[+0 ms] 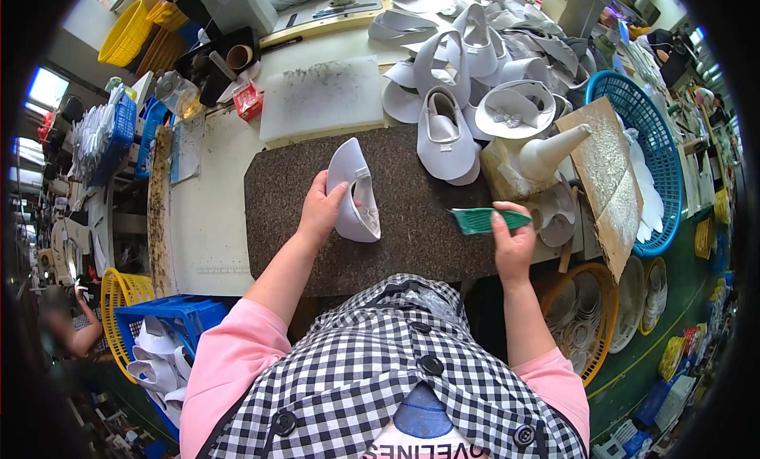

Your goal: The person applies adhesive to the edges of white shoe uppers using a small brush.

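My left hand [318,211] grips a white shoe upper [346,163] by its edge, thumb on the near side, and holds it tilted over a dark speckled mat [404,257]. In my right hand [514,249] is a flat green strip [473,220] with fine lines along it; its exact kind I cannot make out. The strip points left, above the mat's right edge and apart from the upper. Just beyond it, a joined pair of white shoe uppers [446,152] lies on the mat's far right corner.
Many white shoe pieces [507,19] are heaped at the back right. A pale cone-shaped form [554,152] juts up beside a cardboard sheet [606,154] and a blue basket [678,166]. A white slab [321,99] lies behind the mat; a blue crate [194,316] stands lower left.
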Motion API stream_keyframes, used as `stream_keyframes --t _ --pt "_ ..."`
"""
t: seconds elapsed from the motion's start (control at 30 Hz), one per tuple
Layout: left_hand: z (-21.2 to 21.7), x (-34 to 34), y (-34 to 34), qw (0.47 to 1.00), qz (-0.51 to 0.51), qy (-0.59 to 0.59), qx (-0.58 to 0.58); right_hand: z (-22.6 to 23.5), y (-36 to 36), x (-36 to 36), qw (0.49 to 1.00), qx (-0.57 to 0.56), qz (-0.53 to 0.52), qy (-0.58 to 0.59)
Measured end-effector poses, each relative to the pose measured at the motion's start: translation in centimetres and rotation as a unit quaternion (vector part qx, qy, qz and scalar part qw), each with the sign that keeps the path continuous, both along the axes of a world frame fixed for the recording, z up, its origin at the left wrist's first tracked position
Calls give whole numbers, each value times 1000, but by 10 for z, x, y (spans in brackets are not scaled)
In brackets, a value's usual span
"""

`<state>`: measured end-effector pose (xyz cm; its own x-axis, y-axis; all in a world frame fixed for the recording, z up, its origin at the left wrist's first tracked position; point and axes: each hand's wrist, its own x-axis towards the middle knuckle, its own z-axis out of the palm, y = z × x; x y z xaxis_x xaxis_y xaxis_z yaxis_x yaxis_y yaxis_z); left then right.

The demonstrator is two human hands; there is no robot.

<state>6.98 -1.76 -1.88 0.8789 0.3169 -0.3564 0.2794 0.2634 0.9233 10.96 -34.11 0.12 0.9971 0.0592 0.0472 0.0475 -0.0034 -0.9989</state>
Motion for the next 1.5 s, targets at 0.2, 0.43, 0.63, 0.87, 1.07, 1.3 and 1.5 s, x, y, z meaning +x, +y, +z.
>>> stream_keyframes --t 0.2,0.43,0.63,0.87,1.07,1.3,1.5 --pt "-13 -12 3 998 54 -13 35 -23 93 6 982 -51 138 -122" --pt "-12 -1 -8 996 48 0 76 -45 153 38 877 -193 214 -385" --pt "-11 -10 -6 999 37 22 -22 -42 150 29 941 -251 203 -98" --pt "-8 -48 -13 985 -167 29 22 -45 145 23 944 -219 201 -143" --pt "7 -69 -14 931 -236 36 274 -47 142 28 940 -217 216 -149" --pt "-35 -116 -34 851 -128 -62 506 -53 136 19 941 -192 205 -189" --pt "-41 -124 -23 889 -176 -53 419 -39 121 -7 933 -236 257 -85"
